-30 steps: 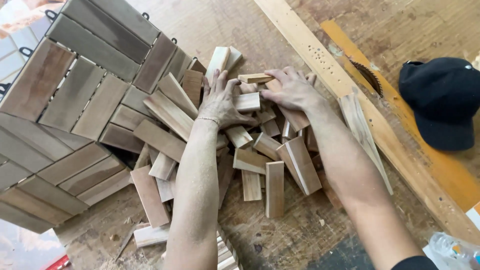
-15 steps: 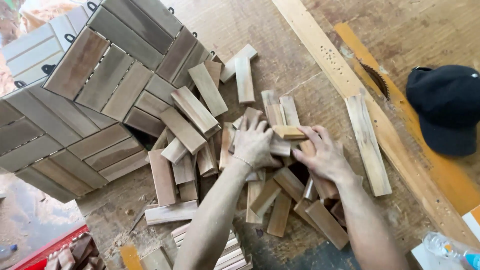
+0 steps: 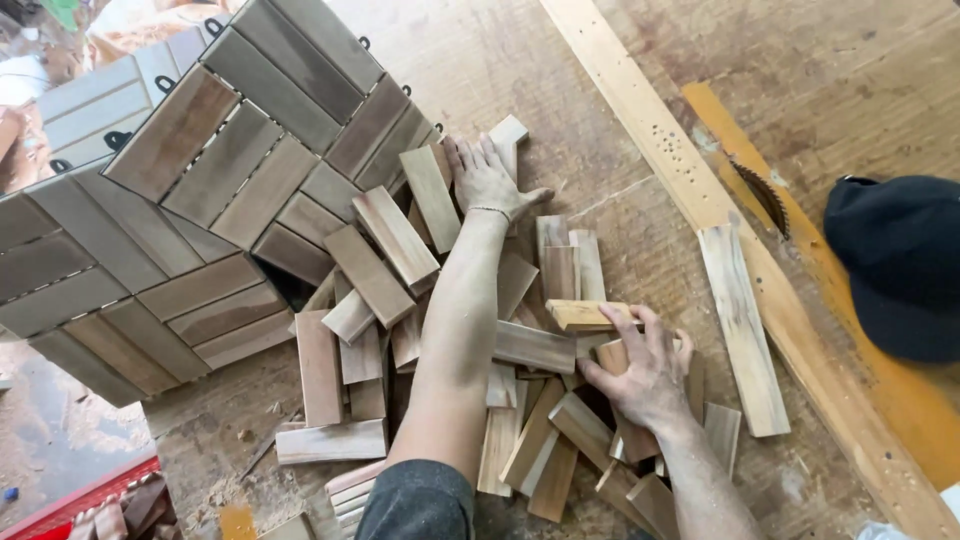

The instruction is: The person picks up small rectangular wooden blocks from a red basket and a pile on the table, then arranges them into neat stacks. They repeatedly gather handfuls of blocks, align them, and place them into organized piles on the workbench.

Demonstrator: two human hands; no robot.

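A heap of short wooden blocks (image 3: 440, 330) lies scattered over the dusty plywood worktop (image 3: 520, 60), most of them flat, some propped across their neighbours at odd angles. The person's left hand (image 3: 487, 180) is stretched far out to the top of the heap, fingers spread and lying palm down, with the fingertips touching a pale block (image 3: 508, 136) at the far edge; its grip is open and flat, closed on nothing. The right hand (image 3: 645, 375) sits nearer the body, in the thick of the pile, its fingers curled loosely over the blocks beneath them; a light-coloured block (image 3: 585, 315) lies crosswise just at its fingertips, touching them, though I cannot tell whether the hand truly grips it or only rests against it. To the left of the heap, slatted wooden deck tiles (image 3: 200, 200) with black plastic edge clips lie packed side by side, their slats running in alternating directions, and a few loose blocks lean onto the nearest tile. To the right, a long pale plank (image 3: 640, 130) runs diagonally across the worktop, with a shorter strip (image 3: 745, 330) lying beside it close to the right hand. A round saw blade (image 3: 765, 195) pokes up through an orange strip (image 3: 860, 340) just past the plank, and a dark cap (image 3: 900, 260) lies at the right edge. A red crate (image 3: 90, 495) shows at the bottom left corner, below the worktop.
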